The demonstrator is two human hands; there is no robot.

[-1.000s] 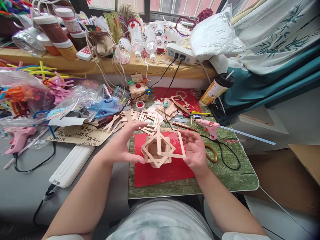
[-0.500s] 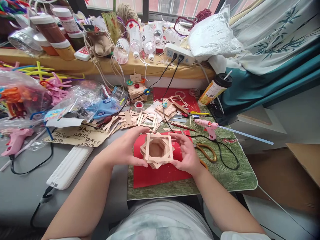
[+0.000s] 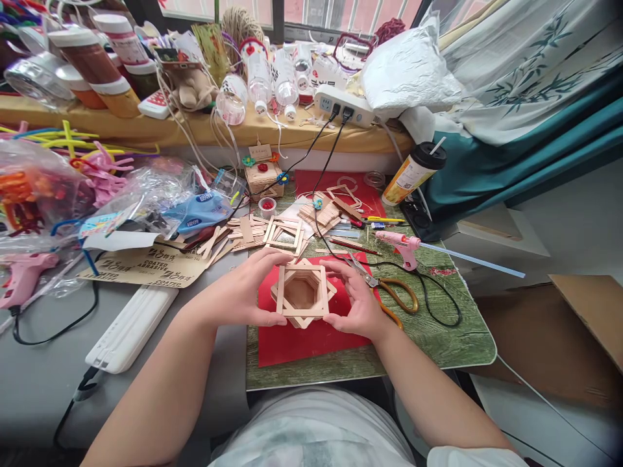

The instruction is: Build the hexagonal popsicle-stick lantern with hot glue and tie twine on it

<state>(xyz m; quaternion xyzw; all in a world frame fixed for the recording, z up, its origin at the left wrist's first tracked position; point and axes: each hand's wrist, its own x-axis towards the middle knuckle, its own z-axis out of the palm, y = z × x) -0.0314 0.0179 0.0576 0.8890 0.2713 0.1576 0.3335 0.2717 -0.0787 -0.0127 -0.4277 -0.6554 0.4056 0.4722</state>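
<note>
A hollow stack of wooden stick frames [image 3: 303,314], each turned against the one below into a star shape, is over a red sheet [image 3: 292,347]. My left hand [image 3: 248,288] grips its left side, thumb at the near corner and fingers at the far corner. On the right side, my right hand [image 3: 354,299] holds it the same way, with the thumb at the near right corner. A square frame is on top, and the inside is hollow. The lower parts of the stack are partly hidden by the upper sticks.
Scissors [image 3: 398,295] and a pink glue gun [image 3: 402,245] lie to the right. Loose sticks [image 3: 241,232], another stick frame [image 3: 283,235] and a small wooden box [image 3: 264,180] are behind. A cup [image 3: 413,174] stands at the back right. Black cables cross the green board [image 3: 452,344].
The view has shifted slightly. The top square frame looks straighter and a little further left, with both hands still on the stack. More of the scissors shows beside my right hand.
</note>
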